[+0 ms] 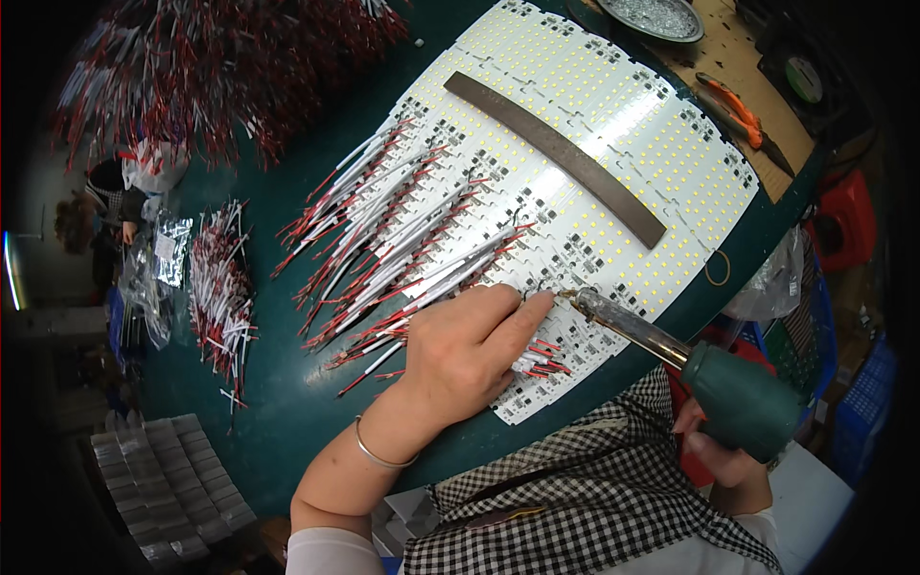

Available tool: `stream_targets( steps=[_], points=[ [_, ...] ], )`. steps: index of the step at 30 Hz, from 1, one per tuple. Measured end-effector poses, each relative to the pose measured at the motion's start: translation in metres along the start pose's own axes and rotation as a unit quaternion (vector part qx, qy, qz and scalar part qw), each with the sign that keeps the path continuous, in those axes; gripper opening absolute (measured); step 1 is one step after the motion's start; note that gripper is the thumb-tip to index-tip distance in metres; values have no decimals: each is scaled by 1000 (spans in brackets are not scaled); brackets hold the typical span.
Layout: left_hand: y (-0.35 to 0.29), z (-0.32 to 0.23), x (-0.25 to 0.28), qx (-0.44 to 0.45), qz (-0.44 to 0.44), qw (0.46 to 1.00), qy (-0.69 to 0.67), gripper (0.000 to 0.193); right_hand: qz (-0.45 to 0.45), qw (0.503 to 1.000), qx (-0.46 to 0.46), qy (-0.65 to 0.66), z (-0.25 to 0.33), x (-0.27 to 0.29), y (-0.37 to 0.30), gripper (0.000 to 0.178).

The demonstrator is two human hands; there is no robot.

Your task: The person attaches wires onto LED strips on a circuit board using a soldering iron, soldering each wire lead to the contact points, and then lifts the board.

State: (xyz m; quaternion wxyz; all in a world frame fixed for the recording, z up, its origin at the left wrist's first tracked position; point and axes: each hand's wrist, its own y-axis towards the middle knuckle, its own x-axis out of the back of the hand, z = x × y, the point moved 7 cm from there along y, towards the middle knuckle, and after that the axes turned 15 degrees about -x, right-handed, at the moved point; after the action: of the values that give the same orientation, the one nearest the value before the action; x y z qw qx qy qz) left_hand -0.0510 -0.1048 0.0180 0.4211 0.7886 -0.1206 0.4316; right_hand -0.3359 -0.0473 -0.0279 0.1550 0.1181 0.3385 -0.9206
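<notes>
Seemingly soldering wires (533, 363) to board (671, 187).
Left grip (465, 345) clamps wires, right grip (725, 465) clamps iron (730, 391); next move needs steadiness.

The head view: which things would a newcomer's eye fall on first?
Large white circuit boards with yellow dots cover the right part of the green table, a long brown bar lying across them. At the upper left spreads a huge heap of red-and-white wires. At the lower right, the right hand grips a green-handled soldering iron, its tip close to the left hand.
</notes>
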Motion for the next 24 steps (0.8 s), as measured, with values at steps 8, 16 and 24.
stream_targets(
  steps=[8,16,24],
  points=[
    [3,-6,0,-7,20,999,28,45,36,913,209,-348,22,-6,9,47],
    [5,-9,0,-7,45,998,53,43,-61,990,110,-57,39,-11,-1,58],
    [10,0,15,22,14,1000,11,33,-123,976,180,-4,51,-2,-5,66]
  ],
)
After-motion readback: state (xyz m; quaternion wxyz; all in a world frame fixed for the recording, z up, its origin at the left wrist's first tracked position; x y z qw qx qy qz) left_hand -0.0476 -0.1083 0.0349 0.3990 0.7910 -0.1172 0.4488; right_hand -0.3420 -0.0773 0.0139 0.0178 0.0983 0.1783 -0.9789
